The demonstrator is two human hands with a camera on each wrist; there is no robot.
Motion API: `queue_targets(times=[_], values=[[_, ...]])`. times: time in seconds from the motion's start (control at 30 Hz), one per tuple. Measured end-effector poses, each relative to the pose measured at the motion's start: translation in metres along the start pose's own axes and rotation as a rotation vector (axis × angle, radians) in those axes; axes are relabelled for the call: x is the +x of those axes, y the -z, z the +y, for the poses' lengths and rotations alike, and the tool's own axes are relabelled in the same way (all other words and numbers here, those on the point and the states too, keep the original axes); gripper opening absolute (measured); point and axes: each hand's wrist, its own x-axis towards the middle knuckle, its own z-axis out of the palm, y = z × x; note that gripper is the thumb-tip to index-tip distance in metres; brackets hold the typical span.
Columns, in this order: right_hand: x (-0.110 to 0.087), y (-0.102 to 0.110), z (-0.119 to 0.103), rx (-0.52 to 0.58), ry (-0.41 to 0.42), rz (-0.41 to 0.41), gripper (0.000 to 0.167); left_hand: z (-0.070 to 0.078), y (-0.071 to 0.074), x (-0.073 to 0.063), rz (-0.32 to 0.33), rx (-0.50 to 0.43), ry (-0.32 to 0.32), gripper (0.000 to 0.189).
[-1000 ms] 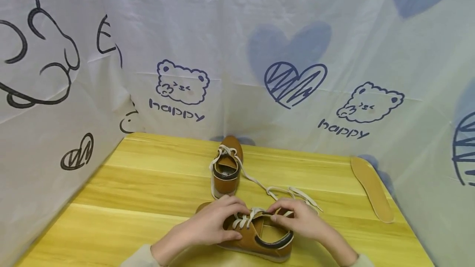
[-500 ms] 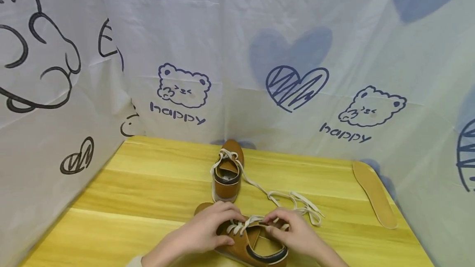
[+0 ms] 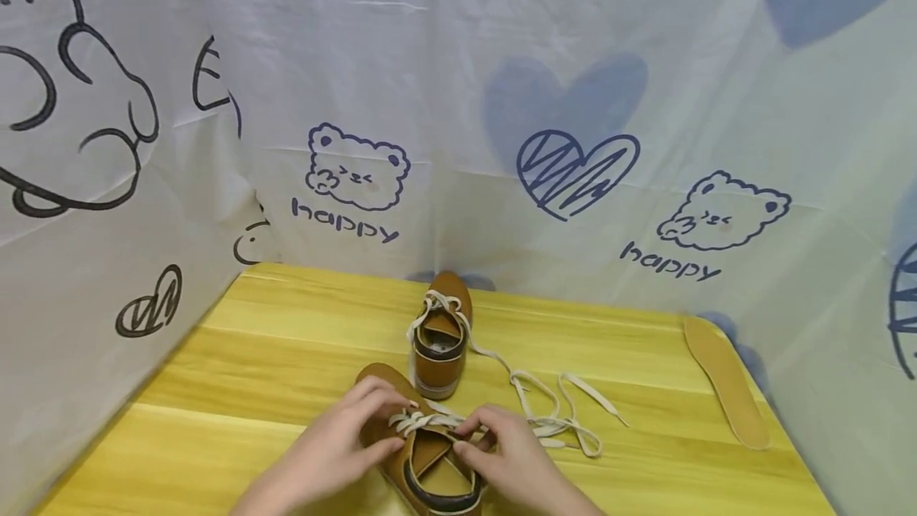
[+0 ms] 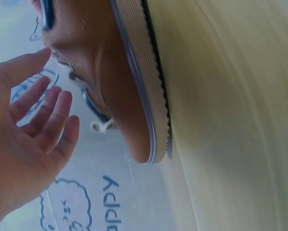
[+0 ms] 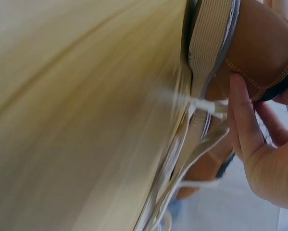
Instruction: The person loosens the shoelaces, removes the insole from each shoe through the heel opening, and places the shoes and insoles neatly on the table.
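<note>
A brown lace-up shoe (image 3: 397, 462) with a dark padded collar lies near the table's front edge, toe pointing away to the left. My right hand (image 3: 512, 452) pinches the collar edge beside the laces, thumb inside the opening and fingers against the outer side. Over the left of the lacing is my left hand (image 3: 344, 436), its thumb touching the eyelet edge. In the left wrist view, the other fingers of this left hand (image 4: 33, 120) are loosely bent and apart from the leather. White laces (image 3: 419, 422) cross the shoe's front.
Behind stands a second brown shoe (image 3: 438, 373), laced, with its heel facing me. A loose white lace (image 3: 559, 424) trails across the table to the right. A tan insole (image 3: 727, 385) lies at the right edge. Printed white cloth (image 3: 466, 237) hangs around the table.
Both hands and the near shoe have shifted left, and the shoe has turned so its toe points farther away. The loose lace end on the table has moved into a different loop.
</note>
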Motion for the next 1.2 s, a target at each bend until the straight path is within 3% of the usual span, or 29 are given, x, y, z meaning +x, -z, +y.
queue_targets(times=[0.13, 0.33, 0.53, 0.67, 0.9, 1.2], values=[[0.014, -0.019, -0.011, 0.073, -0.047, 0.013, 0.009, -0.001, 0.011, -0.005, 0.046, -0.022, 0.122, 0.032], [0.031, -0.038, -0.024, 0.175, -0.11, 0.009, 0.015, -0.005, 0.018, -0.006, 0.007, -0.024, 0.302, 0.025], [0.044, -0.049, -0.03, 0.145, -0.119, 0.013, 0.016, -0.013, 0.021, -0.003, -0.015, -0.014, 0.409, 0.026], [0.051, -0.053, -0.032, 0.042, -0.076, 0.028, 0.016, -0.018, 0.025, -0.001, -0.013, -0.038, 0.429, 0.025], [0.063, -0.057, -0.036, -0.245, 0.069, 0.095, 0.02, -0.023, 0.024, 0.003, 0.008, -0.029, 0.396, 0.023], [0.063, -0.052, -0.038, -0.509, 0.155, 0.16, 0.021, -0.023, 0.021, 0.004, 0.018, -0.023, 0.448, 0.022]])
